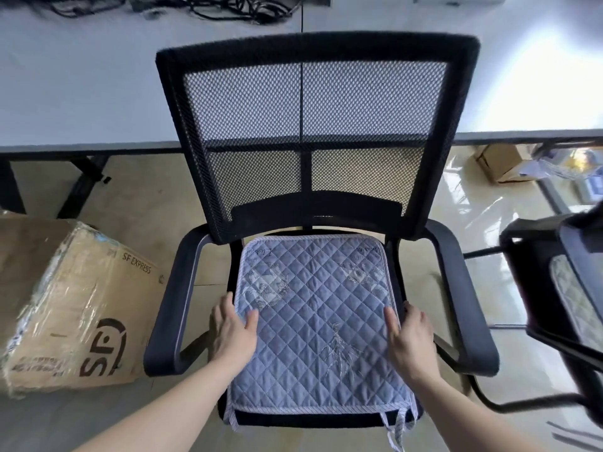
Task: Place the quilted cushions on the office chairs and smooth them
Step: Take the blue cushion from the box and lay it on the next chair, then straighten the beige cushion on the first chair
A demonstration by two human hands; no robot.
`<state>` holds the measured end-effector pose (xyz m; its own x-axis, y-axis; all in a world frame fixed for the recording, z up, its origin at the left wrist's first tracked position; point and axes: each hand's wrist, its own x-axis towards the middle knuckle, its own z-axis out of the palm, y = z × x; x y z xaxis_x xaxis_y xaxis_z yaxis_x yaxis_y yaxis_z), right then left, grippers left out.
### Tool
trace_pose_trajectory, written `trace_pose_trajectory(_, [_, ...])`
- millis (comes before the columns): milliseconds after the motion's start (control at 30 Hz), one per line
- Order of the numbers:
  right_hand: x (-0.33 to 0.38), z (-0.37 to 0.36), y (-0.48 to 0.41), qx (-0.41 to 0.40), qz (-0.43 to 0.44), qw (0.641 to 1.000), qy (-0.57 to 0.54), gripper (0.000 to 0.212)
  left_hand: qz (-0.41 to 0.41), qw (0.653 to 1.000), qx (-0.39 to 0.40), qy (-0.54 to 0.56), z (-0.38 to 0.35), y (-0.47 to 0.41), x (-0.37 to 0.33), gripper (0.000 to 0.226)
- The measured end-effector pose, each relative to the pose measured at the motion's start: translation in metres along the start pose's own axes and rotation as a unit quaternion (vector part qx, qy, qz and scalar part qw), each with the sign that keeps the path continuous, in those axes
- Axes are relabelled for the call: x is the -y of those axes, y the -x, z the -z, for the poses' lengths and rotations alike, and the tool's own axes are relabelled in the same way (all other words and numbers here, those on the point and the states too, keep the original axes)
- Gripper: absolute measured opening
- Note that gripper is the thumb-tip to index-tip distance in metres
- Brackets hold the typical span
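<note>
A blue quilted cushion (318,324) with pale printed patterns and striped piping lies flat on the seat of a black mesh-backed office chair (306,132). Its tie strings hang over the seat's front right corner. My left hand (234,331) rests at the cushion's left edge, thumb on top and fingers curled over the side. My right hand (409,339) mirrors it at the right edge, thumb on the fabric and fingers over the side. A second black chair (554,308) at the right edge carries another quilted cushion (576,305), only partly in view.
A taped SF Express cardboard box (65,308) stands on the floor close to the chair's left armrest. A long white desk (81,86) with cables runs behind the chair. More boxes (502,161) sit under the desk at right.
</note>
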<state>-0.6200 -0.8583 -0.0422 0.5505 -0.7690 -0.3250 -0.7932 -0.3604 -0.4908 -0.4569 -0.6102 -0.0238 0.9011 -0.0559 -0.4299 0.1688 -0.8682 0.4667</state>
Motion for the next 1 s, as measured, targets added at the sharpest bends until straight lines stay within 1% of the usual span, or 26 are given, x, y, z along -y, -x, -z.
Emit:
trace_pose_trajectory(100, [0.017,0.028,0.016,0.004,0.033,0.999,-0.015,0.076,-0.031,0.999,0.038,0.002,0.015,0.018,-0.027,0.074])
trace_pose_trajectory(267, [0.039,0.076,0.038,-0.026,0.079,0.996,-0.03,0.078,-0.114,0.991,0.068,-0.034,0.035,0.046,-0.072,0.077])
trace_pose_trajectory(333, [0.044,0.093,0.045,-0.036,0.087,0.995,-0.034,0.081,-0.14,0.987,0.074,-0.031,0.041,0.057,-0.089,0.076])
trace_pose_trajectory(467, [0.046,0.134,0.053,-0.065,0.09,0.993,-0.03,0.088,-0.168,0.981,0.086,-0.037,0.049,0.077,-0.122,0.076])
trace_pose_trajectory(600, [0.033,0.174,0.056,-0.107,0.094,0.989,-0.035,0.082,-0.21,0.97,0.113,-0.039,0.044,0.102,-0.154,0.077])
trace_pose_trajectory(733, [0.007,0.205,0.062,-0.127,0.068,0.989,-0.045,0.088,-0.251,0.958,0.131,-0.045,0.029,0.134,-0.185,0.079])
trace_pose_trajectory(867, [-0.026,0.231,0.068,-0.154,0.047,0.984,-0.071,0.079,-0.286,0.943,0.164,-0.032,0.006,0.17,-0.219,0.079])
trace_pose_trajectory(1000, [-0.067,0.264,0.072,-0.178,0.027,0.981,-0.077,0.083,-0.311,0.933,0.177,-0.042,-0.025,0.213,-0.25,0.09])
